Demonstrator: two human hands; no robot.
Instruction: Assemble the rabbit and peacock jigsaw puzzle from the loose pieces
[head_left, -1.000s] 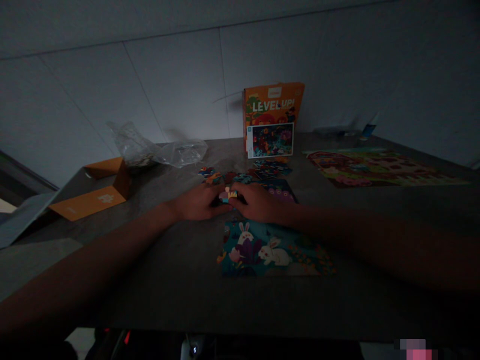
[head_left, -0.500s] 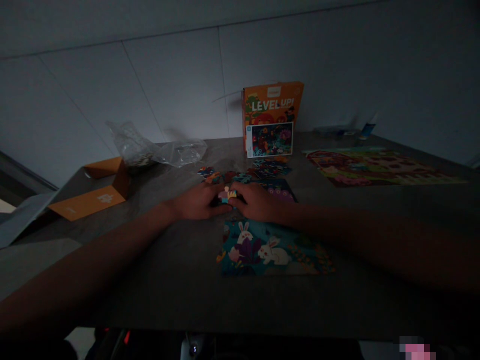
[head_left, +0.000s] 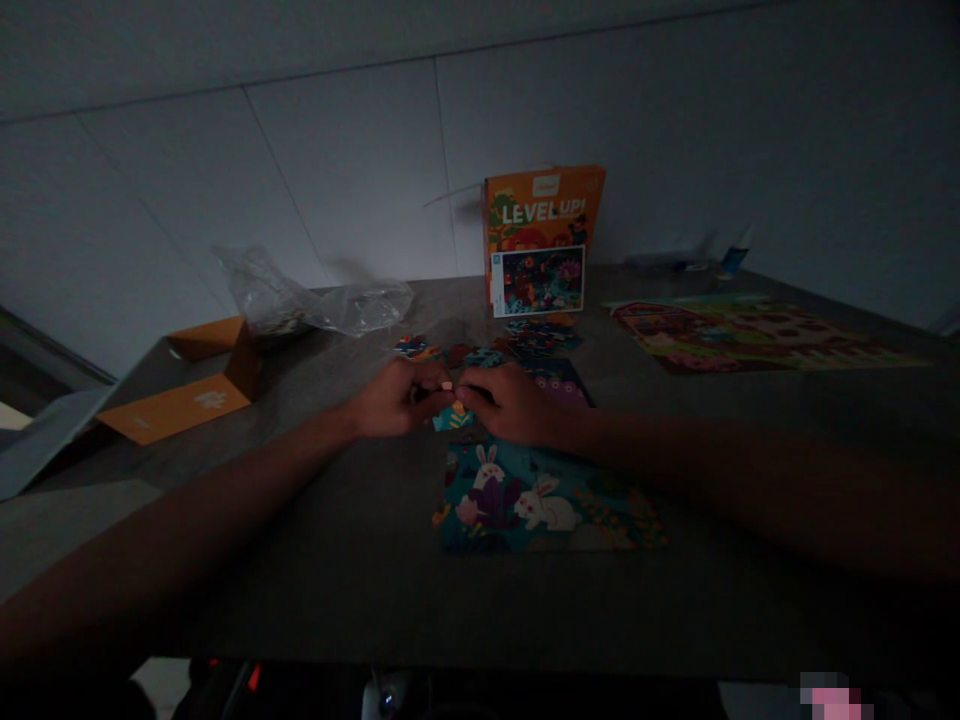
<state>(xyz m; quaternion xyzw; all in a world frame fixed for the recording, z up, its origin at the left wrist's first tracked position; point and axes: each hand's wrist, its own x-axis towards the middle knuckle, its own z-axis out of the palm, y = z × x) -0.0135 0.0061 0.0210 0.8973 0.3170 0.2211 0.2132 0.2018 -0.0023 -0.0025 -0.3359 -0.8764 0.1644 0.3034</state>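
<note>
Left hand [head_left: 390, 398] and right hand [head_left: 514, 402] curled, tips nearly meeting; cannot tell what either grips. Teal puzzle piece [head_left: 445, 419] at their near side; rabbit puzzle section [head_left: 551, 500] nearer the body than right hand.

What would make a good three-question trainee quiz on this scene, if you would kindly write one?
1. How many white rabbits show on the picture nearest the table's front edge?
2. True or false: the left hand and right hand are both far from the teal piece.
3. What stands directly in front of the LEVEL UP! box: (a) bottle, (b) card, (c) bag?
Key: 1: two; 2: false; 3: b.
</note>
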